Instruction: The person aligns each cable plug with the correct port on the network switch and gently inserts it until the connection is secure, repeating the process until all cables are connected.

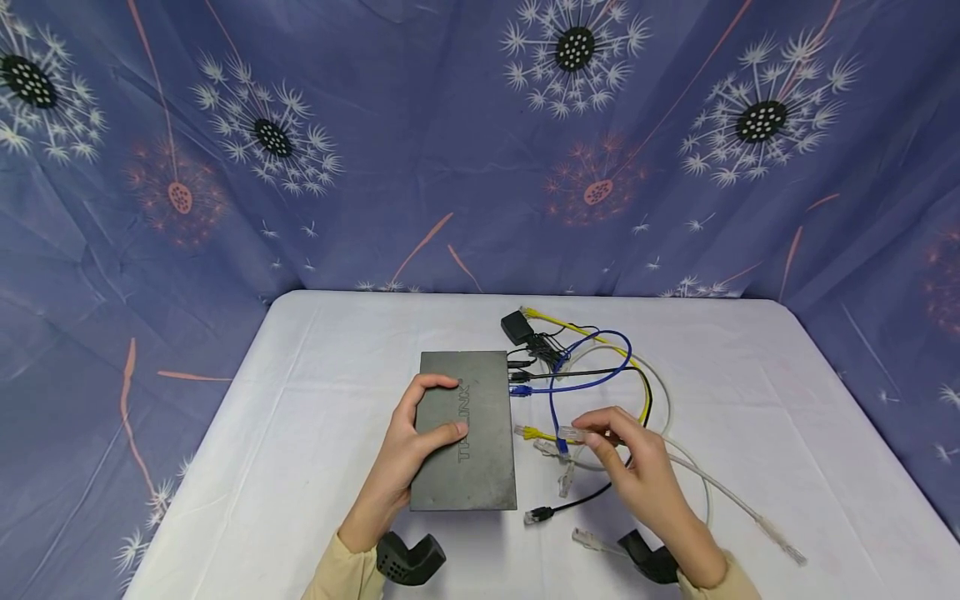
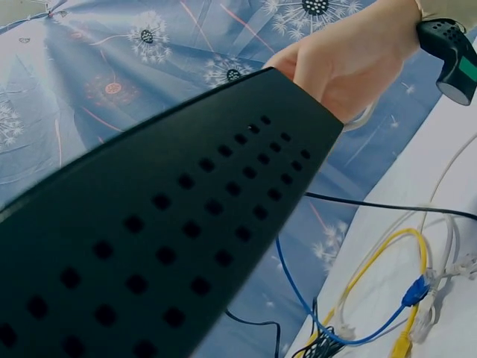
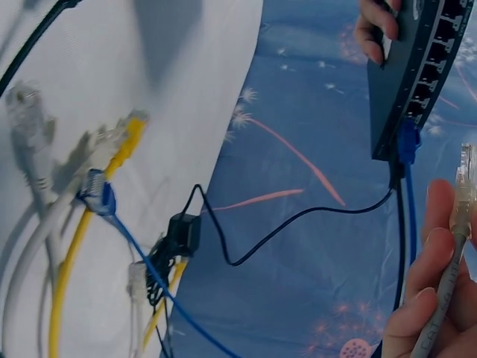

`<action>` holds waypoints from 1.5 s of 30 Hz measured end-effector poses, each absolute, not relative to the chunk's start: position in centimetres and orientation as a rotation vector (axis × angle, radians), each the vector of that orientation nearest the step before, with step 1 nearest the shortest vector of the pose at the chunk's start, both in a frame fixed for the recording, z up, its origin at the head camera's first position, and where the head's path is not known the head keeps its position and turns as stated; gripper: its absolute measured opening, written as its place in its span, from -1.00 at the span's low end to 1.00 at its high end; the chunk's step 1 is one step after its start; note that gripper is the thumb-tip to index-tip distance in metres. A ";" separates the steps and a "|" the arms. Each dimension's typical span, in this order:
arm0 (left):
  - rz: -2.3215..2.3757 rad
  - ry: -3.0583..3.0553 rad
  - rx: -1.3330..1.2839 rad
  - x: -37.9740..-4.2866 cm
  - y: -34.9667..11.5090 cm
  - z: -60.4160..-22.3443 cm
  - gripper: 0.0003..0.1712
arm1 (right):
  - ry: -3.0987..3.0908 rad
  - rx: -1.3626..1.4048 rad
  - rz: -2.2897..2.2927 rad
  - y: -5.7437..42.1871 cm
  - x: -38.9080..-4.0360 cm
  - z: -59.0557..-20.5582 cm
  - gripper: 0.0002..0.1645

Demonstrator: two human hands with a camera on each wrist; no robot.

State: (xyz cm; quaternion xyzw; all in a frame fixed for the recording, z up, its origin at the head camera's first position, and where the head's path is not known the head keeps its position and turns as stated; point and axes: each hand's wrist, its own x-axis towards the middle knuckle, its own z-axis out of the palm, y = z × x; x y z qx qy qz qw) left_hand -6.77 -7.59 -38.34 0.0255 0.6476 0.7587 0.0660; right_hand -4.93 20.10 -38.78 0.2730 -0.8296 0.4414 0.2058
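Note:
My left hand (image 1: 405,454) grips a dark grey network switch (image 1: 487,433) by its left side, thumb on the lettered top. Along the switch's right side, a blue Ethernet cable (image 1: 521,390) and a black Ethernet cable (image 1: 521,377) are plugged in near the far end, beside a thin black power lead. Several sockets nearer me stand bare, as the right wrist view shows. Between thumb and fingers my right hand (image 1: 648,475) pinches a grey Ethernet cable (image 3: 447,287) just behind its clear plug (image 3: 466,168), which is apart from the switch.
Loose cable ends lie right of the switch: a yellow plug (image 1: 531,432), a black plug (image 1: 538,515), a blue plug (image 1: 562,447) and several grey ones. A black power adapter (image 1: 517,327) with bundled cord sits behind them. White cloth covers the table (image 1: 285,400); a patterned curtain (image 1: 420,167) hangs behind.

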 end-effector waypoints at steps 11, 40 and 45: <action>2.288 1.932 0.087 -6.7 -7.5 -38.3 -0.43 | -2.274 0.796 1.243 19.1 -5.2 -38.1 -0.57; 2.281 1.903 0.108 -6.4 -6.9 -38.0 -0.42 | -2.247 0.819 1.212 17.9 -5.7 -37.5 -0.62; 2.278 1.915 0.109 -6.4 -6.9 -37.9 -0.42 | -2.261 0.822 1.246 17.8 -5.8 -37.3 -0.64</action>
